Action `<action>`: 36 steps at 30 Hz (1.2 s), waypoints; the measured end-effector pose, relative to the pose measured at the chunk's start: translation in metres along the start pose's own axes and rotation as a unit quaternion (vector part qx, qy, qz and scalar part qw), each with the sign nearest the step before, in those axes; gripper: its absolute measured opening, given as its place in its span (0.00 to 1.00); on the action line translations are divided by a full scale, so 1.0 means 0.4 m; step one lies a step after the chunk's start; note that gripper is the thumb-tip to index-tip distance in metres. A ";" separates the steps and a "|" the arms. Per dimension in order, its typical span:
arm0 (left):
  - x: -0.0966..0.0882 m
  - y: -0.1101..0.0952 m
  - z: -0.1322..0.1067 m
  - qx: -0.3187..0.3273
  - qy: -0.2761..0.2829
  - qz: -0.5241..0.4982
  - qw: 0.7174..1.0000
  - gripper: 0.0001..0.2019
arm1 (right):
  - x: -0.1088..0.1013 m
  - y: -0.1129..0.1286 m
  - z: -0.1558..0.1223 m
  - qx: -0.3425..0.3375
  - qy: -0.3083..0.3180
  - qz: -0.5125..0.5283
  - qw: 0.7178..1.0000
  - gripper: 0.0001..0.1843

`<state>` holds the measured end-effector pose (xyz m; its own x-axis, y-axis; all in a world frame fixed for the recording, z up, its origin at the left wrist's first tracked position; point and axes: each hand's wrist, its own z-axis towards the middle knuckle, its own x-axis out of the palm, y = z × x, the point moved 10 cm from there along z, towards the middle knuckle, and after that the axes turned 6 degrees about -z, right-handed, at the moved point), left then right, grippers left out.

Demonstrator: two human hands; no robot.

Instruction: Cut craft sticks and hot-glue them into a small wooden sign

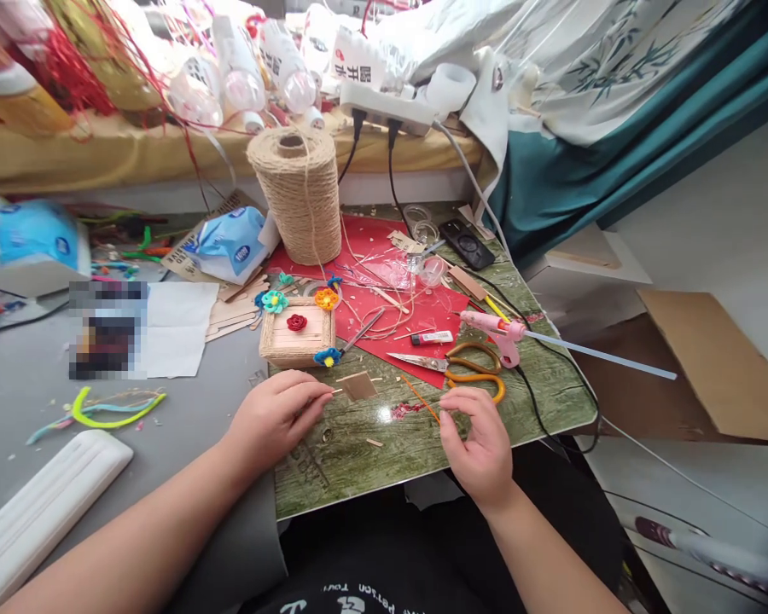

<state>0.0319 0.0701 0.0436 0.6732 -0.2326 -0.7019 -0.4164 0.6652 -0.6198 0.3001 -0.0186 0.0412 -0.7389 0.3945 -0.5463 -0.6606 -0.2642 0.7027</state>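
Observation:
My left hand (pixel 288 411) is closed in a pinch on a thin pale stick (pixel 337 391), just below the box. Beside its fingertips lies a small brown cardboard piece (pixel 361 386). My right hand (pixel 477 439) is closed too, its thumb and fingers at the end of a thin orange strip (pixel 421 401). A small square box (pixel 298 333), made of wooden sticks and edged with twine, bears a red flower (pixel 296 322) and several coloured flowers at its corners. Scissors with golden handles (pixel 480 371) lie just above my right hand.
A pink glue gun (pixel 496 333) with a long glue stick rests at the right, its cord trailing off the table edge. A large twine spool (pixel 298 196) stands behind the box on red paper (pixel 364 247). Wooden sticks (pixel 234 315) and a black phone (pixel 466 244) lie nearby.

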 end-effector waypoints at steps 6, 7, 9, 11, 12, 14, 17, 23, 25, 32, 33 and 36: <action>0.031 0.082 -0.016 -0.199 0.038 -0.121 0.972 0.12 | 0.088 -0.017 0.020 0.093 0.056 0.082 0.991 0.05; 0.039 0.089 -0.020 -0.214 0.046 -0.133 0.967 0.13 | 0.099 -0.021 0.023 0.113 0.065 0.098 0.987 0.04; 0.054 0.093 -0.025 -0.221 0.062 -0.147 0.962 0.13 | 0.118 -0.022 0.033 0.148 0.077 0.128 0.977 0.04; 0.064 0.089 -0.025 -0.212 0.075 -0.148 0.963 0.12 | 0.129 -0.006 0.050 0.155 0.081 0.136 0.975 0.05; 0.066 0.086 -0.024 -0.207 0.079 -0.146 0.964 0.12 | 0.132 0.009 0.061 0.143 0.081 0.124 0.979 0.08; 0.070 0.078 -0.020 -0.193 0.088 -0.143 0.967 0.11 | 0.140 0.049 0.083 0.100 0.086 0.084 0.988 0.19; 0.071 0.059 -0.011 -0.166 0.100 -0.148 0.970 0.12 | 0.178 0.086 0.098 0.056 0.135 0.050 0.988 0.35; 0.086 0.044 -0.007 -0.128 0.136 -0.144 0.972 0.12 | 0.214 0.076 0.106 0.054 0.149 0.086 0.984 0.11; 0.093 0.045 -0.009 -0.124 0.146 -0.142 0.971 0.11 | 0.215 0.068 0.107 0.059 0.144 0.099 0.983 0.06; 0.087 0.053 -0.011 -0.141 0.128 -0.149 0.970 0.12 | 0.141 -0.009 0.102 0.143 0.006 0.122 0.982 0.09; 0.086 0.053 -0.010 -0.142 0.126 -0.150 0.970 0.12 | 0.132 -0.012 0.100 0.140 -0.006 0.121 0.983 0.08; 0.081 0.052 -0.010 -0.144 0.119 -0.153 0.970 0.12 | 0.116 0.011 0.098 0.090 -0.010 0.091 0.992 0.03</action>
<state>0.0426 0.0736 0.0068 0.6464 -0.5684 -0.5090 -0.3948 0.3217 -0.8606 0.2679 0.0330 0.0367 -0.8402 0.3718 -0.3949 -0.4802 -0.1716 0.8602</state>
